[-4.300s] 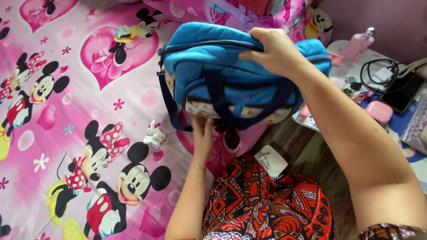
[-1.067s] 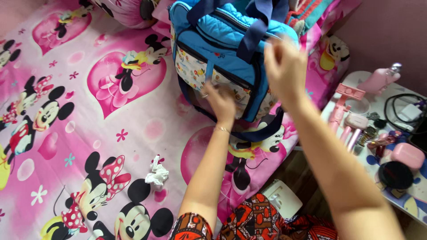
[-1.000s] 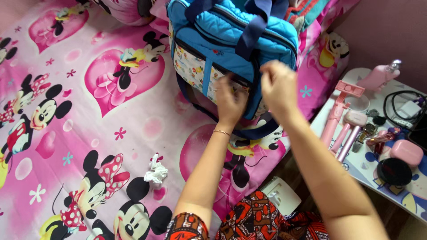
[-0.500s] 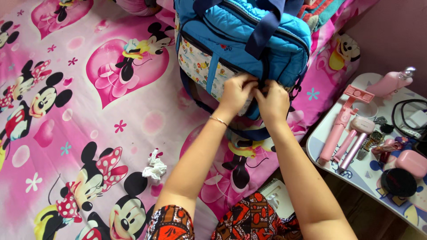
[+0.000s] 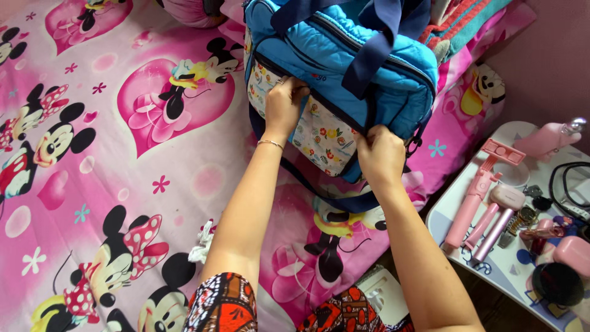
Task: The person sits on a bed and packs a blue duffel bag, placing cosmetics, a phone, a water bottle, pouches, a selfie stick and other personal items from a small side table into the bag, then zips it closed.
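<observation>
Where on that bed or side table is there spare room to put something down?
The bedsheet lies bare left of the blue bag, down to the crumpled tissue. The side table is crowded with pink gadgets; both hands grip the bag's front pocket.

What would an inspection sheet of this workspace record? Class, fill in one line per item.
Surface: pink cartoon-print bedsheet.
Job's things: blue quilted bag standing on the bed, floral front pocket.
Clutter: crumpled white tissue; pink selfie stick and pink case on side table.
Grips: left hand and right hand both pinch the pocket's top edge.
Cables: black cable on the side table.
Surroundings: folded towels; mauve wall.
</observation>
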